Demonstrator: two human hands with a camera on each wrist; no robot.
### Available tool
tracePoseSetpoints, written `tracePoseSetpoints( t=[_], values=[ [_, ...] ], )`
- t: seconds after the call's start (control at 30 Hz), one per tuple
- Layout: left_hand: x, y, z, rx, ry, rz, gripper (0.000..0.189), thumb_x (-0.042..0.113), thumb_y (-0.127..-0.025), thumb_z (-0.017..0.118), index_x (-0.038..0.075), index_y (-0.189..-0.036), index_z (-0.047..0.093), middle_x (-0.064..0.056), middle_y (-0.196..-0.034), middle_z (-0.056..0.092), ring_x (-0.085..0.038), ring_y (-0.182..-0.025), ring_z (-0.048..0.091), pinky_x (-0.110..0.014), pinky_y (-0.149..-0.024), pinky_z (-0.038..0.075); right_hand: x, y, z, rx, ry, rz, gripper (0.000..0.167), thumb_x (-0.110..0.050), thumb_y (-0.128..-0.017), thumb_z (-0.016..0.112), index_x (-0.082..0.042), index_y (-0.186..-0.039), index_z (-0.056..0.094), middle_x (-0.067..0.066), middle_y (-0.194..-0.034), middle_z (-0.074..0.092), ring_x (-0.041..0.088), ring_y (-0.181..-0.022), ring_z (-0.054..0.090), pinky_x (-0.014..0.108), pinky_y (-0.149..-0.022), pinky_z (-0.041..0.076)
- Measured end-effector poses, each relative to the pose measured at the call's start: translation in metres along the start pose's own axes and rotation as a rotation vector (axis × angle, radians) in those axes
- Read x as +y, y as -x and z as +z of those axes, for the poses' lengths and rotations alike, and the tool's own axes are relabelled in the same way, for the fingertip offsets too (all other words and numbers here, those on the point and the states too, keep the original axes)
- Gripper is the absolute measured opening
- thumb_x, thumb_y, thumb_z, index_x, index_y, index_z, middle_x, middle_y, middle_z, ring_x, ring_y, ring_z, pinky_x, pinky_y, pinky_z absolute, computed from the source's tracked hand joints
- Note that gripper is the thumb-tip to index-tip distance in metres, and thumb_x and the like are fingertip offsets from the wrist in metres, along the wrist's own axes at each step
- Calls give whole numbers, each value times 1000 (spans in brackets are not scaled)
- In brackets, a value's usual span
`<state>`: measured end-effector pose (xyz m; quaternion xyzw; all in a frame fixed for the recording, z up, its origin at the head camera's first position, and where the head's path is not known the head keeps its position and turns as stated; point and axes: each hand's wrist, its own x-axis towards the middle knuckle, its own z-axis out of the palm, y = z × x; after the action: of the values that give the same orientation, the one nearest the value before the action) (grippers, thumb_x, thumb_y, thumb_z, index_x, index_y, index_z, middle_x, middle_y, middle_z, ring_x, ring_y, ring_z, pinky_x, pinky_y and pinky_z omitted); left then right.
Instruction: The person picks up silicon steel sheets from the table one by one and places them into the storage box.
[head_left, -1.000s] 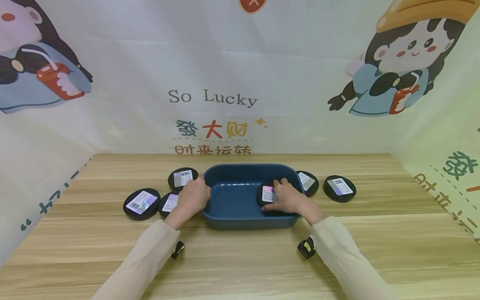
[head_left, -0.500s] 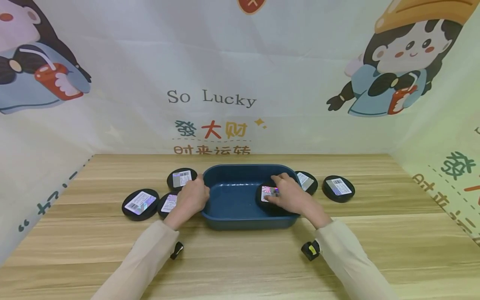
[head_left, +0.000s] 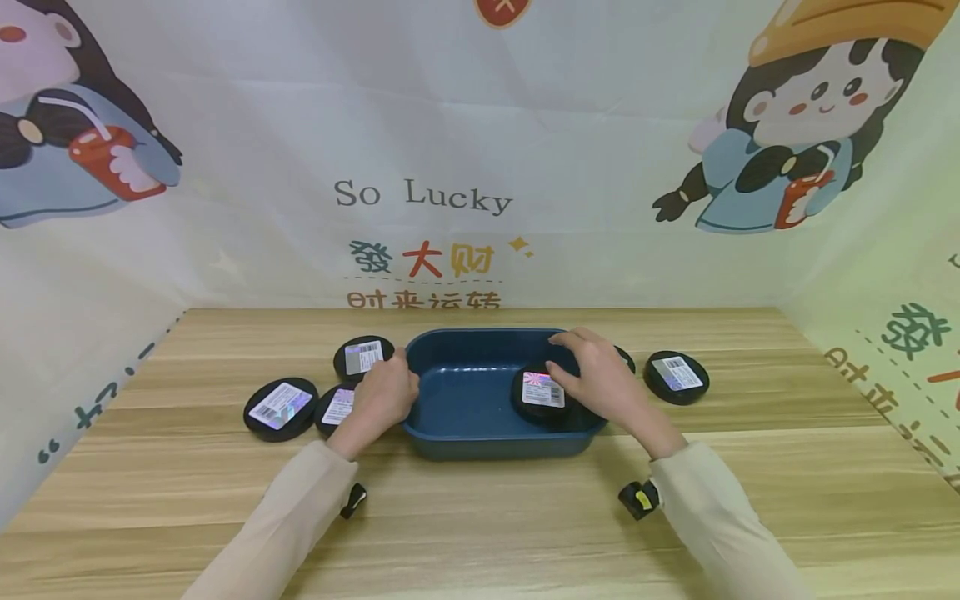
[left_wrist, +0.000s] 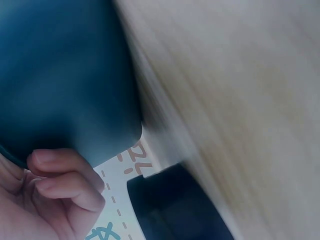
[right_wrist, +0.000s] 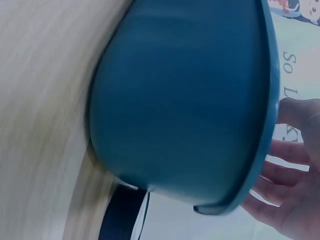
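Observation:
A dark blue oblong basin [head_left: 498, 448] stands at the middle of the table. My left hand [head_left: 386, 392] grips its left rim; the left wrist view shows the curled fingers [left_wrist: 70, 165] at that edge. Inside the basin, toward the right, lies a flat round black disc [head_left: 542, 392] with a white, partly shiny label facing up. Over the right rim hovers my right hand [head_left: 603, 379], its fingers spread and holding nothing, thumb close to the disc. In the right wrist view those fingers [right_wrist: 285, 172] show beyond the basin's rim.
Similar labelled black discs lie left of the basin: one [head_left: 281, 408] outermost, one [head_left: 363, 357] behind, one [head_left: 337, 407] partly behind my left hand. To the right are another disc [head_left: 677, 377] and one [head_left: 625, 358] mostly hidden by my right hand. A printed cloth backdrop [head_left: 450, 125] hangs behind.
My right hand has let go of the black disc inside the basin and moved up and right, over the rim. The disc stays where it was. My left hand keeps its place.

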<state>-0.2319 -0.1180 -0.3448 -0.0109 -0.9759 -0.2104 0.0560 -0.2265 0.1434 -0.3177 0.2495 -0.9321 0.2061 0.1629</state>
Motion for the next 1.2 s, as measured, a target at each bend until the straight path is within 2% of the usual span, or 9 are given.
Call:
tracePoseSetpoints(
  t=[0.23, 0.77, 0.97, 1.2],
  values=[
    [0, 0, 0, -1, 3, 1, 34, 10, -83, 43, -8, -111, 49, -28, -87, 59, -34, -72, 58, -48, -60, 45, 10, 2, -9, 36, -32, 11, 29, -11, -81, 61, 6, -104, 59, 20, -103, 59, 32, -95, 57, 42, -79, 45],
    [0, -1, 0, -12, -9, -14, 34, 10, -83, 43, -8, -112, 49, -27, -87, 59, -32, -72, 58, -48, -60, 45, 42, 19, -21, 77, -21, 81, 27, -8, -82, 58, 8, -103, 59, 22, -99, 59, 33, -87, 58, 44, -74, 45],
    [0, 0, 0, -13, -8, -18, 35, 10, -83, 43, -7, -113, 48, -27, -87, 59, -32, -72, 57, -47, -60, 45, 53, 25, -26, 55, -21, 135, 29, -9, -83, 57, 9, -106, 57, 24, -102, 58, 36, -91, 56, 46, -76, 43],
    [1, 0, 0, -8, -5, -23, 35, 11, -83, 43, -7, -113, 49, -27, -89, 59, -34, -76, 59, -49, -62, 45, 69, 30, -26, 89, -34, 143, 26, -4, -81, 57, 12, -101, 57, 27, -97, 58, 38, -87, 56, 47, -74, 44]
  ],
)
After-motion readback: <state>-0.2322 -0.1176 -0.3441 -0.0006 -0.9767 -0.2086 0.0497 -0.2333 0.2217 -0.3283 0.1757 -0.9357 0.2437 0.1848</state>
